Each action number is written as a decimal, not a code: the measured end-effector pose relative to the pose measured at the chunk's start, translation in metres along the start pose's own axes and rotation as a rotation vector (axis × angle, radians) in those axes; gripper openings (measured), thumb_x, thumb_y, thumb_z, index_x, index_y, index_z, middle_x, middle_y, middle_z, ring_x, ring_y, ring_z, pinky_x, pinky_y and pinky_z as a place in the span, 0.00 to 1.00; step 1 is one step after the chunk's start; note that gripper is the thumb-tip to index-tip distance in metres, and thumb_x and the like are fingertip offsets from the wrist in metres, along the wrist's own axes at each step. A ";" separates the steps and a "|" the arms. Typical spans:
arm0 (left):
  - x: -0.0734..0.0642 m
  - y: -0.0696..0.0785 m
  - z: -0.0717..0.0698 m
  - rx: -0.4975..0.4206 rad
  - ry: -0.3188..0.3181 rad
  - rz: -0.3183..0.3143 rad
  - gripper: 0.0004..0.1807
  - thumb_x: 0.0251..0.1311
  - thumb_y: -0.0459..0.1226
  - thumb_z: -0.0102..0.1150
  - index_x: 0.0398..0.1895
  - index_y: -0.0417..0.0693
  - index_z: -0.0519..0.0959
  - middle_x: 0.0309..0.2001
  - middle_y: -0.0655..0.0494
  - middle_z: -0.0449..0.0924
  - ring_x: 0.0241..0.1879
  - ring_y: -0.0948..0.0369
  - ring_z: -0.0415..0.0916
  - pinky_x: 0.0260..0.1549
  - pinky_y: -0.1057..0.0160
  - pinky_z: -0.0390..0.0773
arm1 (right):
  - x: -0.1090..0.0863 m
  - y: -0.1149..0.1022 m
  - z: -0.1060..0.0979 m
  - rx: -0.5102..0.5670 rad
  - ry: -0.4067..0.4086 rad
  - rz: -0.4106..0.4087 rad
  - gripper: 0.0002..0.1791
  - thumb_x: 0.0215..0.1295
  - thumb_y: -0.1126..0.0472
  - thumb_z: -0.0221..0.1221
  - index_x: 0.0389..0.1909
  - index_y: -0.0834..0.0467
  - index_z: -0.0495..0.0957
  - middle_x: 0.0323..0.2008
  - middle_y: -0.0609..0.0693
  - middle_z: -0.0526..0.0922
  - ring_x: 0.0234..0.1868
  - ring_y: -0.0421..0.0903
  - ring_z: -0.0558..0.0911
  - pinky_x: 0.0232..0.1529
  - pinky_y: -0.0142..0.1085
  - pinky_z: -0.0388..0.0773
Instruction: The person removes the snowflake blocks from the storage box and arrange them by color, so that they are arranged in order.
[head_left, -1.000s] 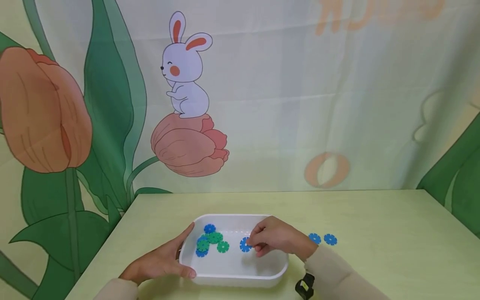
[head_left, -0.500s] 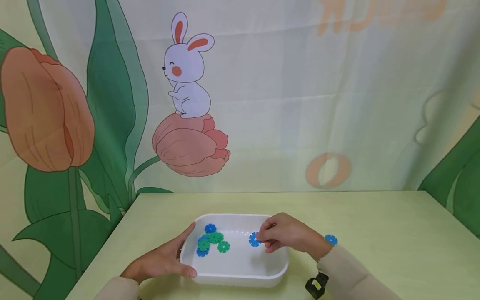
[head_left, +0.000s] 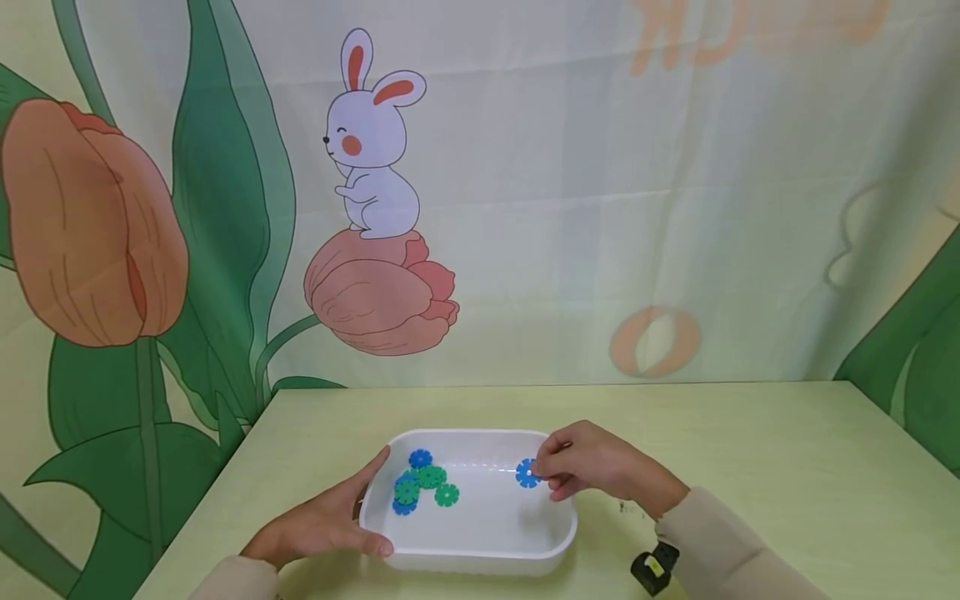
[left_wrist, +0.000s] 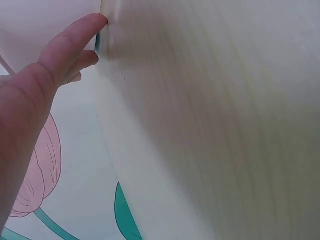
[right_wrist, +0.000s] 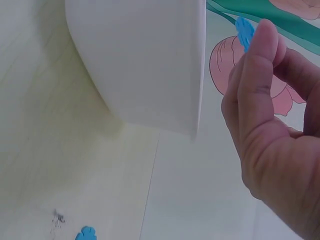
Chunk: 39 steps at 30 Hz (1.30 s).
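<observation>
A white plastic tub [head_left: 468,560] stands on the table, with several blue and green notched snowflake discs [head_left: 447,495] at its left end. My left hand [head_left: 322,521] holds that end, thumb over the near rim and fingers along the outside; in the left wrist view the hand [left_wrist: 55,65] shows at upper left. Over the tub's right end, my right hand [head_left: 588,462] pinches a blue snowflake disc [head_left: 527,473] between thumb and fingertips. The right wrist view shows this disc [right_wrist: 244,32] edge-on, above the tub's rim.
Another blue disc [right_wrist: 86,233] lies on the table in the right wrist view; the right arm hides it in the head view. A dark smudge [right_wrist: 58,217] marks the tabletop nearby. Behind the table [head_left: 750,442] hangs a printed curtain [head_left: 525,208].
My right hand has moved right and slightly away with the pinched blue disc, from mid-tub to its right end. Its arm now covers the discs seen earlier on the table. My left hand stays put.
</observation>
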<state>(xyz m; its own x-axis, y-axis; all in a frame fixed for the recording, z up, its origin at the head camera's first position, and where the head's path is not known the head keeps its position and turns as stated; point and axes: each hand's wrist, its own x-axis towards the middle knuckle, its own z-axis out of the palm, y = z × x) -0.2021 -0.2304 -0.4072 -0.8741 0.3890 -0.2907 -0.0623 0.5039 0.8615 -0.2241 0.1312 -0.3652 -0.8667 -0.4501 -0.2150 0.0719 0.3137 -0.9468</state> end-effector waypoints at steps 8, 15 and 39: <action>0.000 0.000 0.002 0.009 0.016 -0.016 0.65 0.53 0.42 0.76 0.81 0.52 0.34 0.79 0.39 0.37 0.71 0.39 0.52 0.66 0.38 0.56 | -0.007 0.002 -0.013 -0.021 0.011 -0.003 0.08 0.67 0.66 0.63 0.38 0.68 0.78 0.29 0.53 0.78 0.27 0.41 0.78 0.36 0.36 0.83; 0.000 -0.001 0.003 0.015 0.028 -0.034 0.66 0.53 0.43 0.76 0.81 0.54 0.34 0.80 0.41 0.35 0.72 0.40 0.50 0.67 0.37 0.55 | -0.012 0.006 -0.022 -0.017 0.026 -0.002 0.09 0.67 0.65 0.62 0.39 0.69 0.78 0.28 0.53 0.78 0.26 0.41 0.78 0.36 0.36 0.83; -0.003 0.000 -0.004 0.022 -0.072 0.045 0.65 0.58 0.47 0.72 0.80 0.49 0.29 0.78 0.36 0.34 0.70 0.43 0.52 0.69 0.39 0.52 | -0.027 0.023 -0.054 -0.026 0.044 -0.008 0.12 0.70 0.61 0.61 0.41 0.69 0.77 0.27 0.50 0.76 0.28 0.41 0.77 0.36 0.36 0.84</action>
<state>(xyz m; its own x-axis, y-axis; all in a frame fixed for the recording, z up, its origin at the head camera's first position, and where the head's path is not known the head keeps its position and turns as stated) -0.2015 -0.2348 -0.4046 -0.8387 0.4657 -0.2824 -0.0127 0.5016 0.8650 -0.2264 0.1958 -0.3681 -0.8882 -0.4156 -0.1959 0.0523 0.3321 -0.9418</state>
